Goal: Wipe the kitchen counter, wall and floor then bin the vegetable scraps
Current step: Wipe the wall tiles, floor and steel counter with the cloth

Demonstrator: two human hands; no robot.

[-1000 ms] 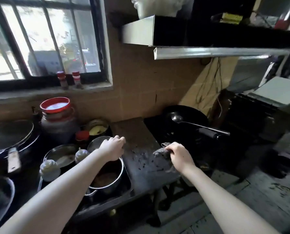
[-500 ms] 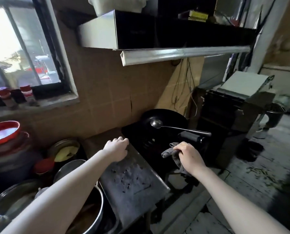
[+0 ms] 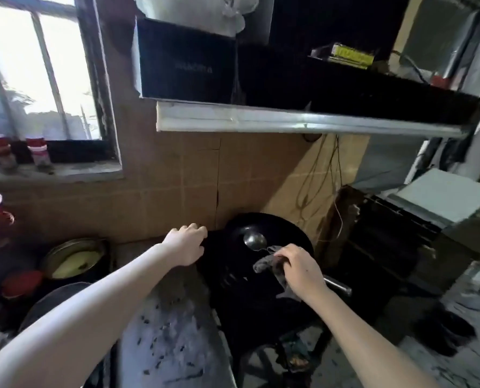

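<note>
A crumpled grey rag (image 3: 269, 264) is being gripped in the closed right hand (image 3: 299, 268) just beside a steel ladle (image 3: 254, 240) in the black wok (image 3: 275, 233), which is perhaps being risked with a knock, while the left hand (image 3: 187, 243), fingers loosely curled on nothing, is being rested at the speckled grey worktop (image 3: 171, 340) edge.

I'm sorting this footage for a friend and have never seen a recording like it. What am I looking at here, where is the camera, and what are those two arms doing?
There is no machine: a person wears one wide-angle camera on the head, looking forward and down, so both arms are their own. The right hand grips a grey rag above a black wok that holds a metal ladle. The left hand reaches toward the tiled wall, holding nothing visible. Below lies a counter speckled with dark bits, probably scraps. At left are a pan with yellowish contents and two red-capped jars on the windowsill. A range hood hangs overhead.
</note>
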